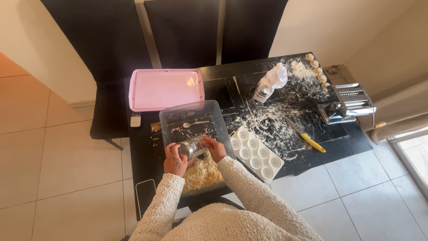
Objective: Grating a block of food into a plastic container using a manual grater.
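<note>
Hands both on the metal grater [191,147], held over the clear plastic tub [214,111]. Your left hand [174,161] wraps one end, fingers curled around it; your right hand [216,148] closes on the other end from above. Both grips look clenched on the grater, though the fingertips are partly hidden. Grater is likely light, stiff and smooth, probably slick with flour, so hold it by the ends and keep skin off the cutting face. It sits tilted, just above the pile of pale shreds [203,174] at the near end of the tub. A spoon [194,123] lies at the far end of the tub. Beside the tub on the dark worktop [142,156]: white mould tray [256,154] with round cups, yellow-handled knife [307,136], flour bag [269,83], pasta machine [347,105], pink tray [165,88].
</note>
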